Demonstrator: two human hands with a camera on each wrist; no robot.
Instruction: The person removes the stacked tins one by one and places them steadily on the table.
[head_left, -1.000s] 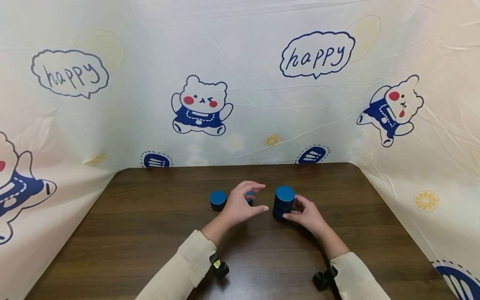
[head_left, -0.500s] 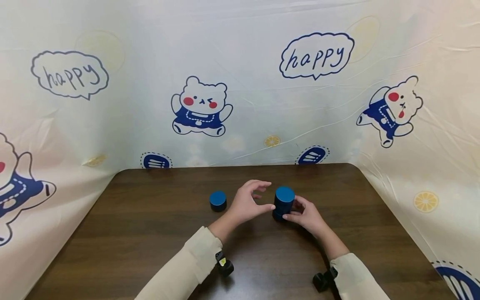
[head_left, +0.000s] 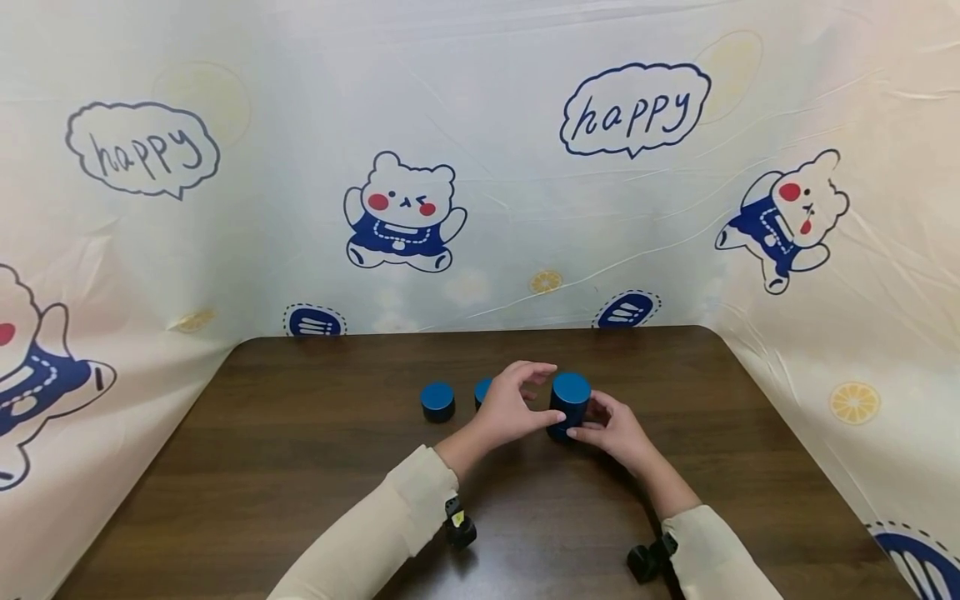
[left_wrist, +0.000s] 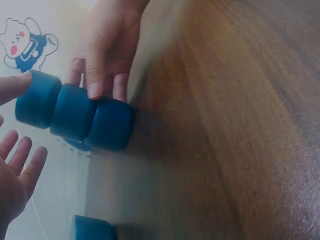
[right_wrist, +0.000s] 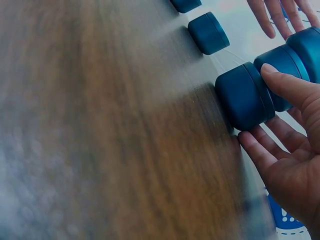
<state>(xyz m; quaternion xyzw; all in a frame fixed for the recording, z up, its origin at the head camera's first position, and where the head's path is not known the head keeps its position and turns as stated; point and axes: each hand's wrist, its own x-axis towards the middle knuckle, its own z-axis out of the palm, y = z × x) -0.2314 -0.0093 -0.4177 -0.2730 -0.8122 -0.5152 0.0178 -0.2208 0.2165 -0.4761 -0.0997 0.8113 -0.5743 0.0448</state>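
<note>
Three blue round lidded containers stand in an upright stack on the table, slightly right of its middle. My right hand grips the stack from the right; in the right wrist view its thumb lies on the middle container, with the fingers round the far side near the bottom container. My left hand is at the upper left of the stack, thumb and fingers spread apart. In the left wrist view its thumb tip meets the edge of the top container, while the other fingers stay off it.
Two more blue containers stand to the left on the brown wooden table: a single one and another partly hidden behind my left hand. A cloth printed with bears hangs behind the table and along both sides.
My left hand has moved right, from beside the stack up to its top container, uncovering part of the container behind it. My right hand and the stack have stayed in place.
</note>
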